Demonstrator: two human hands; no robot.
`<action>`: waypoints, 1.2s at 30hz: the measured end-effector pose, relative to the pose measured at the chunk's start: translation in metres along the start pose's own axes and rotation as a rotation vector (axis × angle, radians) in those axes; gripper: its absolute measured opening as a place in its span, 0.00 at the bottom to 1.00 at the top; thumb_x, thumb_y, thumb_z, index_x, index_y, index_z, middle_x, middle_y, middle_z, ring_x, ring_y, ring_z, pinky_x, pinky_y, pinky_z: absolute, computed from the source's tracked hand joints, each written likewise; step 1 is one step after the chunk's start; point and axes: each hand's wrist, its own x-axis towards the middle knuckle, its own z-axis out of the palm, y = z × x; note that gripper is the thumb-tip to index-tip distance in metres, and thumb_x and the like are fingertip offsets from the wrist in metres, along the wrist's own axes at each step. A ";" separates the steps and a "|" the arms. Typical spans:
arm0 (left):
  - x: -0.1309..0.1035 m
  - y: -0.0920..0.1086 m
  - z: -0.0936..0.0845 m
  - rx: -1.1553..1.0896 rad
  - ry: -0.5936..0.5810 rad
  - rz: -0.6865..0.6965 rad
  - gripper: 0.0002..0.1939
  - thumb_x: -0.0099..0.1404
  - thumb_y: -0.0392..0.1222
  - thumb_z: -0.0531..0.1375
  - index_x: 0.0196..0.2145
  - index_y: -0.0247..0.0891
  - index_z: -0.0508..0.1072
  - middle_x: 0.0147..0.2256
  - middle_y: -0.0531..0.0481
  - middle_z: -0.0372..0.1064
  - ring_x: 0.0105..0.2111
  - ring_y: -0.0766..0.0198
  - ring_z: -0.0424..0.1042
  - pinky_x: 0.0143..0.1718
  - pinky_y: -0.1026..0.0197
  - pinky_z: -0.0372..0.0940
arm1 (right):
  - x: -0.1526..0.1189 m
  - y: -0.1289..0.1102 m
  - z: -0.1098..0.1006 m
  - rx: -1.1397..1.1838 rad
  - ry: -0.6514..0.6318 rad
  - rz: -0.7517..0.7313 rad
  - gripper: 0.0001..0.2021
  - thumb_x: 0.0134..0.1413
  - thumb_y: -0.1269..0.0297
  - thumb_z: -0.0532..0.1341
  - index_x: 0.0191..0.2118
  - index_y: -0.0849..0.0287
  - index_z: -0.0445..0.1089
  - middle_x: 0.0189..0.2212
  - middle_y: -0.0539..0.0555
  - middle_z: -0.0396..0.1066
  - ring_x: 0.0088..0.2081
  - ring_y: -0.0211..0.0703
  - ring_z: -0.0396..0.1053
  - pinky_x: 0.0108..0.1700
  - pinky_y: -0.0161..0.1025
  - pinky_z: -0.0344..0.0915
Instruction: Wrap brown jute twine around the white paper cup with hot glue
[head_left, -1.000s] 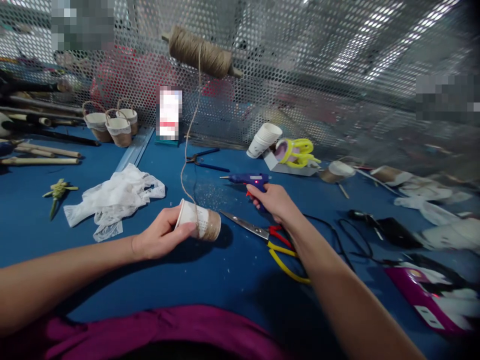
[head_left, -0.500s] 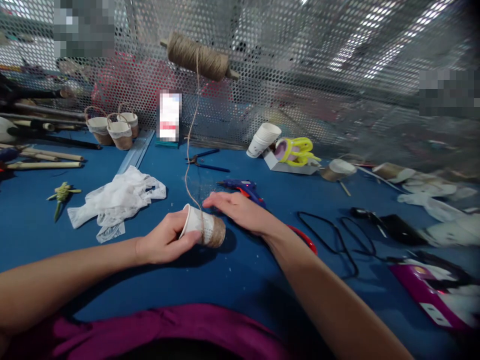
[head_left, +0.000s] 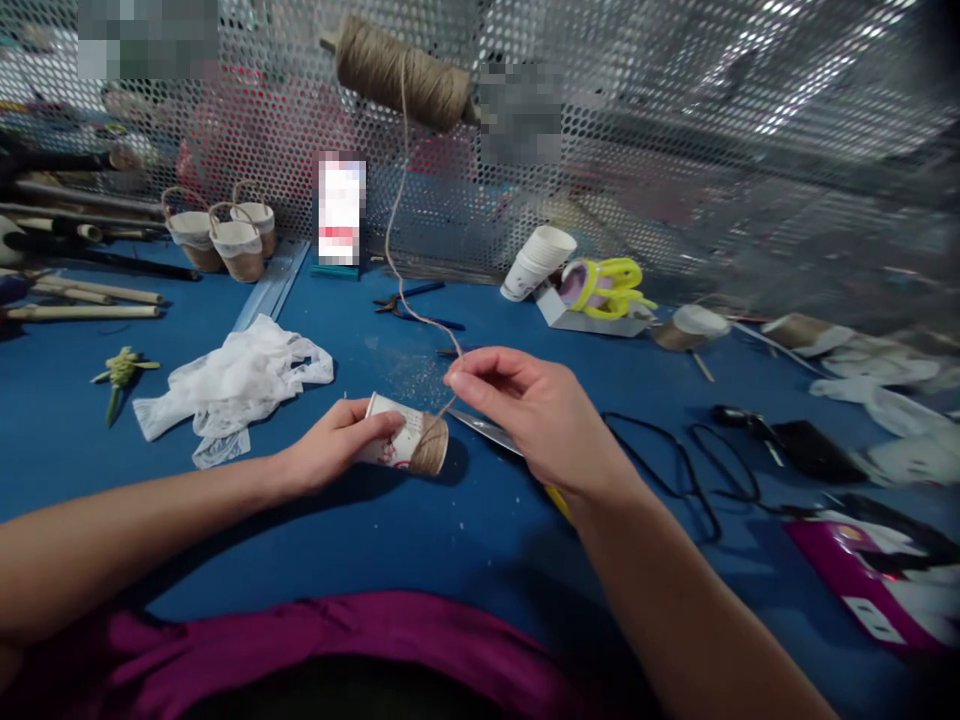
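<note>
Above the counter point(head_left: 322, 545), right fingers point(head_left: 480, 393): pinched on twine point(head_left: 388, 240).
Left fingers point(head_left: 379, 427): gripping the paper cup point(head_left: 411, 435), sideways, nearby.
Winding: seemingly the step in hand.
Next turn: probably calls for taut twine.
Spool point(head_left: 397, 75): farther out.

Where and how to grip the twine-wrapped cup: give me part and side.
Grip the cup by its unwrapped white part near the rim, from the left, as the left hand does. It is tipped on its side, rim leftward; twine wraps the base end and runs to the right hand, so holding there would likely obstruct it.
</note>
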 end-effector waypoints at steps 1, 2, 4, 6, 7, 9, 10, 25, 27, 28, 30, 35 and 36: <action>0.000 0.000 0.001 -0.015 0.001 -0.013 0.11 0.53 0.43 0.59 0.27 0.30 0.70 0.23 0.50 0.67 0.22 0.70 0.62 0.26 0.67 0.57 | -0.001 -0.001 -0.001 -0.035 0.005 -0.009 0.08 0.46 0.60 0.61 0.28 0.59 0.68 0.26 0.49 0.68 0.30 0.36 0.64 0.36 0.35 0.62; -0.001 0.001 0.001 -0.018 0.001 -0.021 0.11 0.53 0.43 0.59 0.27 0.30 0.70 0.23 0.50 0.67 0.21 0.70 0.62 0.25 0.67 0.57 | -0.001 -0.001 -0.001 -0.068 0.012 -0.016 0.08 0.46 0.60 0.61 0.27 0.59 0.68 0.26 0.49 0.68 0.29 0.36 0.64 0.35 0.35 0.62; -0.002 0.002 0.002 0.003 -0.003 -0.022 0.11 0.53 0.43 0.58 0.27 0.30 0.70 0.22 0.51 0.66 0.21 0.71 0.61 0.25 0.67 0.56 | 0.001 0.001 0.000 -0.119 0.031 -0.023 0.08 0.46 0.60 0.60 0.27 0.59 0.67 0.25 0.49 0.68 0.29 0.36 0.64 0.34 0.35 0.61; -0.005 0.003 0.002 0.051 -0.010 -0.007 0.10 0.54 0.43 0.57 0.27 0.30 0.69 0.22 0.52 0.65 0.21 0.71 0.61 0.24 0.67 0.56 | 0.002 0.004 0.001 -0.141 0.037 -0.010 0.08 0.46 0.60 0.60 0.27 0.59 0.67 0.25 0.49 0.68 0.27 0.36 0.64 0.33 0.35 0.61; -0.006 0.004 0.002 0.081 -0.016 0.005 0.10 0.54 0.42 0.57 0.26 0.30 0.69 0.21 0.52 0.65 0.21 0.71 0.60 0.24 0.67 0.56 | 0.003 0.006 0.002 -0.143 0.036 -0.003 0.08 0.46 0.60 0.60 0.26 0.59 0.67 0.24 0.49 0.67 0.27 0.35 0.63 0.32 0.35 0.61; -0.008 0.006 0.003 0.139 -0.027 0.029 0.10 0.54 0.42 0.57 0.26 0.30 0.69 0.21 0.53 0.64 0.20 0.71 0.59 0.24 0.67 0.56 | 0.004 0.008 0.004 -0.138 0.032 0.000 0.08 0.46 0.60 0.60 0.26 0.59 0.66 0.24 0.49 0.67 0.26 0.35 0.63 0.31 0.35 0.61; -0.009 0.006 0.003 0.160 -0.034 0.039 0.10 0.54 0.42 0.57 0.26 0.30 0.69 0.20 0.53 0.64 0.21 0.71 0.59 0.24 0.67 0.56 | 0.004 0.008 0.005 -0.134 0.029 -0.004 0.07 0.46 0.61 0.60 0.26 0.60 0.66 0.24 0.49 0.67 0.26 0.35 0.63 0.31 0.34 0.61; -0.016 0.006 0.002 0.167 -0.109 0.083 0.11 0.56 0.43 0.57 0.29 0.30 0.71 0.24 0.52 0.66 0.24 0.70 0.62 0.28 0.67 0.59 | 0.004 0.013 0.009 -0.176 -0.054 0.059 0.09 0.49 0.60 0.57 0.26 0.61 0.66 0.22 0.48 0.65 0.24 0.33 0.60 0.28 0.33 0.59; -0.017 0.005 0.001 0.173 -0.119 0.093 0.11 0.57 0.43 0.56 0.30 0.30 0.71 0.24 0.52 0.67 0.24 0.70 0.63 0.28 0.67 0.60 | 0.004 0.013 0.010 -0.176 -0.065 0.065 0.10 0.49 0.60 0.58 0.26 0.61 0.66 0.22 0.48 0.65 0.23 0.33 0.60 0.27 0.33 0.58; -0.017 0.004 0.000 0.178 -0.120 0.100 0.11 0.57 0.43 0.56 0.30 0.30 0.71 0.25 0.51 0.67 0.24 0.70 0.63 0.29 0.67 0.60 | 0.004 0.012 0.010 -0.177 -0.069 0.066 0.09 0.49 0.60 0.58 0.25 0.61 0.66 0.22 0.48 0.65 0.23 0.33 0.59 0.27 0.33 0.58; -0.017 0.003 -0.001 0.194 -0.121 0.117 0.12 0.57 0.44 0.56 0.31 0.30 0.71 0.25 0.50 0.68 0.25 0.69 0.64 0.29 0.66 0.61 | 0.004 0.012 0.011 -0.181 -0.074 0.064 0.10 0.49 0.60 0.58 0.25 0.61 0.65 0.21 0.48 0.64 0.23 0.33 0.59 0.27 0.33 0.58; -0.017 0.001 -0.002 0.267 -0.126 0.149 0.13 0.58 0.45 0.55 0.31 0.30 0.72 0.26 0.49 0.69 0.26 0.67 0.65 0.30 0.64 0.62 | 0.004 0.012 0.011 -0.195 -0.082 0.070 0.10 0.49 0.59 0.58 0.24 0.61 0.65 0.21 0.47 0.64 0.23 0.32 0.58 0.26 0.33 0.57; -0.017 0.002 -0.002 0.280 -0.126 0.155 0.13 0.58 0.45 0.55 0.31 0.30 0.72 0.26 0.49 0.69 0.26 0.67 0.65 0.30 0.64 0.62 | 0.004 0.012 0.012 -0.193 -0.086 0.073 0.10 0.49 0.59 0.58 0.25 0.61 0.65 0.21 0.47 0.64 0.23 0.32 0.58 0.26 0.33 0.57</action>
